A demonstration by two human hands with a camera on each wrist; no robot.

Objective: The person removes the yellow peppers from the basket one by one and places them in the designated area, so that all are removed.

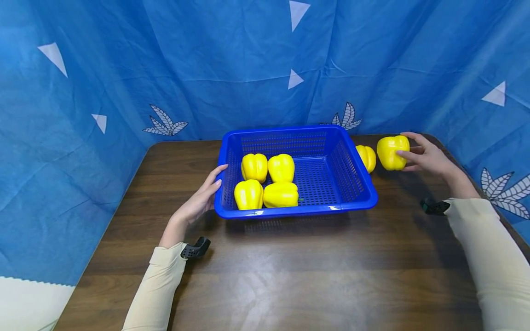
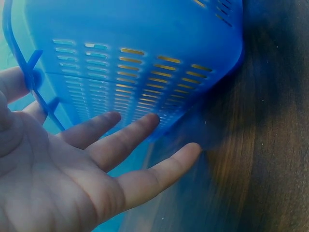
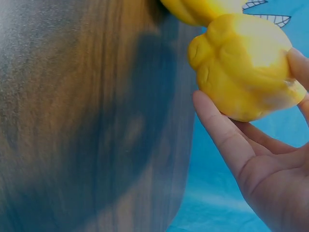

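Observation:
A blue plastic basket (image 1: 300, 212) stands on the table with several yellow bell peppers (image 1: 281, 168) in its left half. At its left rim my left hand (image 1: 200, 198) pinches the edge. In the left wrist view, that hand (image 2: 72, 169) has its thumb and a finger at the rim, and the other fingers extend along the slotted wall (image 2: 130, 67). My right hand (image 1: 428, 158) holds a yellow bell pepper (image 1: 391, 152) to the right of the basket. The right wrist view shows fingers around this pepper (image 3: 246, 67). Another bell pepper (image 1: 366, 158) lies beside the basket's right wall, partly hidden by it.
The brown wooden table (image 1: 290, 271) extends in front of the basket. A blue cloth (image 1: 256, 59) with white triangles and leaf prints hangs behind the table and at both sides. A dark wrist device (image 1: 196, 248) sits at the left cuff, another (image 1: 434, 207) at the right.

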